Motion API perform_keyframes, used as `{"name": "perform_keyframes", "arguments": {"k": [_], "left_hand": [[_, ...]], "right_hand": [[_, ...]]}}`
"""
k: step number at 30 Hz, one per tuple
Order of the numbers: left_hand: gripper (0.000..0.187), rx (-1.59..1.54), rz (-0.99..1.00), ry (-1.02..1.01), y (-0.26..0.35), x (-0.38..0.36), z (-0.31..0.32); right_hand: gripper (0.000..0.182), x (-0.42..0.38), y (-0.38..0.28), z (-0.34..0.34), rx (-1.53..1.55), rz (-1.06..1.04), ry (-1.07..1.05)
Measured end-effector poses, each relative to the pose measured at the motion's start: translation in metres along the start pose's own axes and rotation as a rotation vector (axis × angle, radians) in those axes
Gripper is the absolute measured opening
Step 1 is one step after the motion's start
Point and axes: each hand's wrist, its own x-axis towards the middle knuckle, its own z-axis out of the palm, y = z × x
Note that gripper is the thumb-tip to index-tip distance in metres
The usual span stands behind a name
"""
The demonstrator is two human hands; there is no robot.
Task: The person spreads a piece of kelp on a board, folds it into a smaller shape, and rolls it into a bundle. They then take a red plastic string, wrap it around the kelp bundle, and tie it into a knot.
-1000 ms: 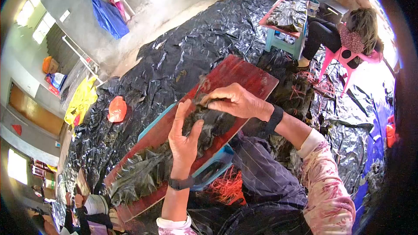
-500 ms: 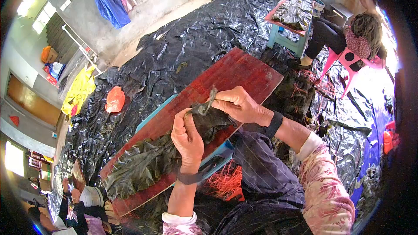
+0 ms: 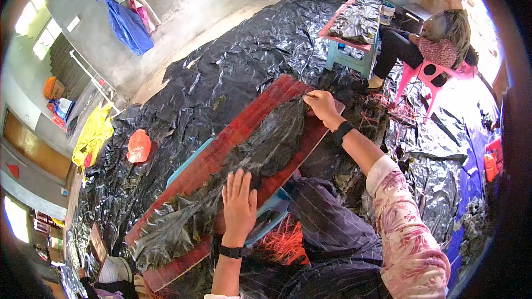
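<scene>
A long, dark, wrinkled leaf-like sheet lies stretched along a red board in front of me. My left hand rests flat on the sheet's middle with the fingers extended. At the far end, my right hand pinches the sheet's tip between thumb and fingers. More greenish-black layers cover the near left part of the board. A light blue support shows under the board, beside my knees.
Crumpled black plastic covers the floor. An orange bag and yellow cloth lie left. Red strands sit below the board. Another person sits on a pink chair by a small table. A second worker's hand shows lower left.
My right hand has moved up and away along the board, drawing out the bunched end of the sheet. My left hand has gone from a raised pinch to lying flat.
</scene>
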Motion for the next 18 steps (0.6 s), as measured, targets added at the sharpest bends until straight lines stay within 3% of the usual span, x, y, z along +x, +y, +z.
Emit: {"name": "perform_keyframes", "arguments": {"k": [2,4,5,6,8,10,11,14,18], "left_hand": [[0.047,0.04,-0.02,-0.061,-0.003,-0.008,0.008],[0.047,0.018,-0.022,-0.05,-0.001,-0.008,0.006],[0.047,0.014,-0.036,-0.049,0.0,-0.008,0.007],[0.047,0.011,-0.025,-0.033,0.0,-0.006,0.009],[0.047,0.013,-0.07,-0.01,0.0,-0.008,0.009],[0.046,-0.025,-0.051,-0.009,0.001,-0.009,0.009],[0.047,-0.033,-0.047,0.017,0.001,-0.009,0.009],[0.048,-0.043,-0.061,0.027,0.003,-0.009,0.012],[0.05,-0.059,-0.077,0.013,0.011,0.004,0.015]], "right_hand": [[0.023,-0.002,-0.001,-0.006,0.086,0.058,-0.016],[0.021,0.013,0.016,-0.01,-0.157,-0.251,0.004],[0.018,0.007,0.005,-0.015,-0.102,-0.173,-0.002],[0.021,0.002,-0.008,-0.025,-0.259,-0.069,-0.065],[0.031,-0.017,-0.024,-0.018,-0.629,-0.344,0.201],[0.042,-0.032,-0.027,-0.005,-0.595,-0.701,0.109],[0.041,-0.041,-0.03,0.002,-0.489,-0.808,-0.059],[0.045,-0.061,-0.033,0.017,-0.727,-0.721,-0.522],[0.047,-0.044,-0.028,0.013,-0.809,-0.662,-0.565]]}}
